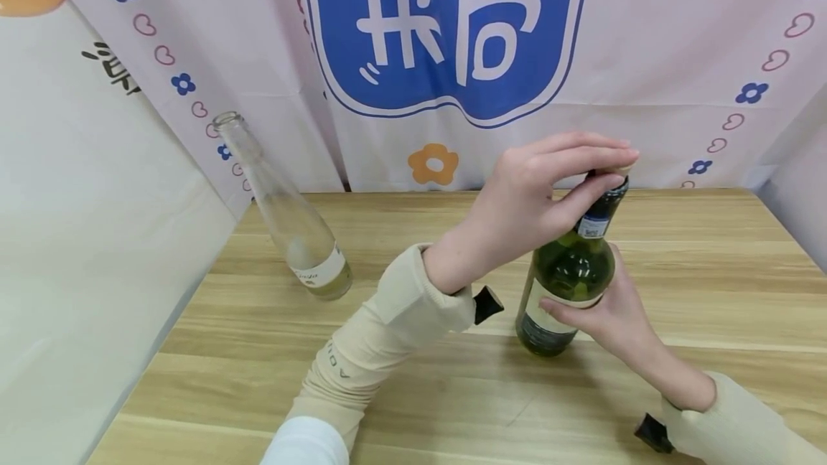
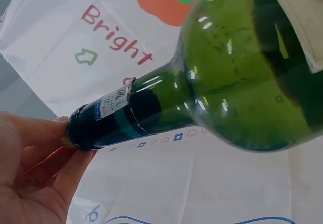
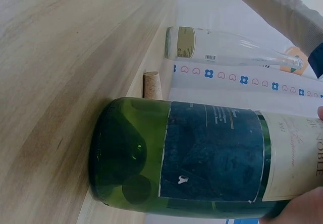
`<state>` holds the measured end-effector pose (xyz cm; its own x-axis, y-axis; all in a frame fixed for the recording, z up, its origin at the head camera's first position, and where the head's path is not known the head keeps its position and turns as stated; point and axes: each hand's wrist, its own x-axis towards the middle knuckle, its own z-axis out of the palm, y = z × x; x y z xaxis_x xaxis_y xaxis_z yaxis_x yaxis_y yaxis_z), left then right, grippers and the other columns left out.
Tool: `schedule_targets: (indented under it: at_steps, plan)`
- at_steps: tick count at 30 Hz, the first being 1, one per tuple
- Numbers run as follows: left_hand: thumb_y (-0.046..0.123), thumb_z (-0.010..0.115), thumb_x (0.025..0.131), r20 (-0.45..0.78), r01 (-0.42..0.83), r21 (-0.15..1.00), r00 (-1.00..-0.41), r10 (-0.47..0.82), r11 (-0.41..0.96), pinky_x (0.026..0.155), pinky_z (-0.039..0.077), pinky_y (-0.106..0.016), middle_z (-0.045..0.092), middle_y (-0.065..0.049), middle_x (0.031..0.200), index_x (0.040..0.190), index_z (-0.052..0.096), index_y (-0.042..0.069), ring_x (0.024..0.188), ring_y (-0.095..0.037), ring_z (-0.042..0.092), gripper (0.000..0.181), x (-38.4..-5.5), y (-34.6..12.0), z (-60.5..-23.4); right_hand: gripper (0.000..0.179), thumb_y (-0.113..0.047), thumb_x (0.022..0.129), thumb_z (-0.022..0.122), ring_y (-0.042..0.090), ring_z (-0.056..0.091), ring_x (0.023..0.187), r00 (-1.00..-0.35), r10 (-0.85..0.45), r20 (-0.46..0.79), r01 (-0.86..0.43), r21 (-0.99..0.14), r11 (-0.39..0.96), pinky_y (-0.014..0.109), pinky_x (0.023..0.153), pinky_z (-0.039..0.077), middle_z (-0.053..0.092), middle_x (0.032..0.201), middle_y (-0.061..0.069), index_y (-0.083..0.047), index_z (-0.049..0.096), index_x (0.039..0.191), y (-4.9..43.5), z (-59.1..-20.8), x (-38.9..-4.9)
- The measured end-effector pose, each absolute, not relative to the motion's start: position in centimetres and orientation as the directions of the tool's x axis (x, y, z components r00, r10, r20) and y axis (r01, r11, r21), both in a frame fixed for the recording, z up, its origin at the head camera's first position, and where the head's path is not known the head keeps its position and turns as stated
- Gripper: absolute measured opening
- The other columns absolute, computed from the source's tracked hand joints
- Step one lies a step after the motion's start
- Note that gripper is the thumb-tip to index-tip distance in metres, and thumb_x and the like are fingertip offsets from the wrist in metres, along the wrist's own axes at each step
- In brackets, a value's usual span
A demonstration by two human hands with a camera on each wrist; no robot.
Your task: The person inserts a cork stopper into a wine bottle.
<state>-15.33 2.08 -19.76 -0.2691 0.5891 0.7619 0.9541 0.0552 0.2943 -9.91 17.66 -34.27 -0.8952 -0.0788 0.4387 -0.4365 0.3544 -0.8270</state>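
Tbl [image 1: 452, 393] (woodgrain), printed cloth [image 1: 672, 49] behind, L hand [image 1: 526, 199], fingers pinching cork [image 1: 622, 170], R hand [image 1: 617, 316], fingers curled round green btl [image 1: 571, 268]

wide gap on surface [image 1: 400, 224] btwn clear btl [image 1: 293, 217] and green btl [image 1: 575, 268], cork [image 3: 153, 85] low btwn them, L forearm [image 1: 381, 343] crossing near side, L hand [image 1: 533, 196] blocking green btl's top, R hand [image 1: 620, 318] its R flank, free room further R

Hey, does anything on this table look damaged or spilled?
Two small flaws: the green bottle's dark label has a little white patch, possibly a tear, and its neck foil has a ragged edge toward the shoulder. I see no spill on the tabletop.
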Motion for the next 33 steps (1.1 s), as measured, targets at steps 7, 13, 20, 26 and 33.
schedule_targets:
  at_steps: [7,13,20,26,33]
  plan:
    - [0.001,0.061,0.085,0.753,0.921,0.390,-0.312,0.580,-0.011,0.090,0.040,-0.011,0.063,-0.014,0.110,0.107,0.063,-0.006,0.104,-0.008,0.057,0.024,-15.4,2.0,-19.8,0.089,0.011,0.058,0.079,0.005,0.050,0.102,-0.892,-0.071,0.445,-0.440,-0.825,0.354,0.013,0.086,0.038,0.047,0.119,-0.005,-0.007,0.033,0.132,17.6,-34.2,-9.9]
    - [0.001,0.065,0.082,0.712,0.843,0.535,-0.417,0.565,-0.052,0.090,0.042,-0.014,0.058,-0.017,0.116,0.118,0.054,-0.009,0.105,-0.007,0.055,0.039,-15.2,1.7,-20.2,0.087,0.009,0.059,0.080,0.004,0.049,0.102,-0.898,-0.069,0.435,-0.427,-0.823,0.376,0.013,0.086,0.036,0.047,0.118,-0.005,-0.007,0.034,0.131,17.6,-34.2,-9.9]
    - [-0.001,0.071,0.076,0.632,0.737,0.670,-0.503,0.589,-0.089,0.094,0.041,-0.019,0.051,-0.019,0.127,0.127,0.044,-0.007,0.114,-0.012,0.051,0.058,-15.8,0.6,-21.4,0.088,0.007,0.060,0.080,0.001,0.047,0.105,-0.909,-0.062,0.411,-0.400,-0.824,0.402,0.012,0.088,0.035,0.046,0.122,0.002,-0.006,0.032,0.132,17.7,-34.2,-10.0]
    - [0.002,0.075,0.073,0.557,0.704,0.709,-0.519,0.648,-0.045,0.098,0.037,-0.019,0.045,-0.017,0.133,0.132,0.039,-0.004,0.119,-0.011,0.046,0.069,-16.3,-0.3,-23.6,0.087,0.006,0.062,0.079,-0.002,0.047,0.106,-0.916,-0.070,0.394,-0.388,-0.831,0.399,0.010,0.088,0.037,0.043,0.126,0.009,-0.005,0.030,0.133,17.8,-34.1,-10.0]
    - [0.005,0.079,0.068,0.497,0.690,0.724,-0.521,0.694,0.000,0.100,0.035,-0.021,0.041,-0.016,0.136,0.137,0.031,-0.002,0.123,-0.015,0.042,0.085,-16.6,-1.1,-27.4,0.087,0.008,0.061,0.079,0.001,0.047,0.106,-0.906,-0.072,0.417,-0.412,-0.828,0.380,0.012,0.090,0.036,0.046,0.123,0.003,-0.006,0.032,0.133,17.7,-34.3,-10.0]
